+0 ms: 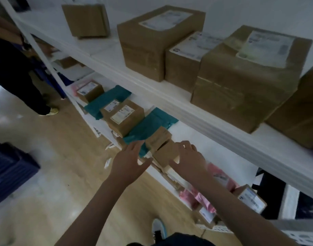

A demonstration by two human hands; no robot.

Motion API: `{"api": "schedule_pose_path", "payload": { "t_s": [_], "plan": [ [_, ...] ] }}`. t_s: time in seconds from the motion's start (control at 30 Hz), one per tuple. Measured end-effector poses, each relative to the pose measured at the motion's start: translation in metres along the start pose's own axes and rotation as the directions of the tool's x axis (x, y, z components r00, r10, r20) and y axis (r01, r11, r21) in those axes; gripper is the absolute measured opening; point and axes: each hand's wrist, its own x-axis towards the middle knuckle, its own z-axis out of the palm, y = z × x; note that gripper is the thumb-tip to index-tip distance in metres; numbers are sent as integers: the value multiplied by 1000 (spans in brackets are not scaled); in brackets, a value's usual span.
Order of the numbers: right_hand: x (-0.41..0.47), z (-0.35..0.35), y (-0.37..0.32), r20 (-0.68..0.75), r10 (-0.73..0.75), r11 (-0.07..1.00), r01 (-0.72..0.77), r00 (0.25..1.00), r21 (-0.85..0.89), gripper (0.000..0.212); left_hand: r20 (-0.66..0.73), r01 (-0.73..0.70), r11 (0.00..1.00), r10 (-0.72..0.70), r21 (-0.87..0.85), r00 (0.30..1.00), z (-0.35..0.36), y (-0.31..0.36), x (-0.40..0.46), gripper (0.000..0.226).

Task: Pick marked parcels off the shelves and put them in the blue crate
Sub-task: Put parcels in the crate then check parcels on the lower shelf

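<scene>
1. both hands are out over the front edge of the middle shelf, one on each side of a small brown box that sits at the shelf lip.
2. the left hand is spread, fingers straight and fanned, holding nothing; its fingertips are at the corner of a teal bag just left of the box, and i can't tell if they touch the box itself.
3. the right hand lies against the right side of the box with its fingers bent over the far top edge; it looks like a first hold, but the blur stops me calling it a firm grip.
4. the box lies straight ahead of the hands and between them, its long side running away from the person along the slant of the shelf. the right hand is the nearer one, already on it; the left has only a short way to close in.
5. i judge the lift needs the left palm brought onto the left face, clear of the teal bag, which looks to run under or against the box.
6. whether this box carries a mark i can't see; no label faces up.
7. the blue crate stands on the floor well off to the person's left and behind the hands; what is in it is not visible from here.
8. the shelf above holds larger labelled boxes.
</scene>
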Motion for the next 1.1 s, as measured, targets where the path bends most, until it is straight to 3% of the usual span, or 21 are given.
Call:
{"api": "schedule_pose_path", "payload": {
  "t_s": [0.13,0.37,0.63,0.77,0.9,1.1],
  "plan": [
    [18,-2,0,16,49,999,-49,999,16,61,30,-37,998,38,-42,999,-1,-16,36,74],
    [36,2,-13,-26,246,967,-244,969,70,68,179,-216,972,229,-91,957,-1,-42,102,78],
    [-4,43,-51,-121,553,822,-517,824,238,64,320,-447,880,475,-159,820,25,-82,127,81],
    [-22,76,-72,-97,652,745,-613,752,264,63,374,-522,840,535,-146,757,43,-105,118,67],
    [-20,105,-87,-64,680,715,-641,730,278,62,446,-515,845,521,-147,727,69,-128,108,59],
    [8,134,-73,18,668,728,-658,744,192,70,553,-396,908,401,-136,730,117,-136,109,59]
  ]
}}
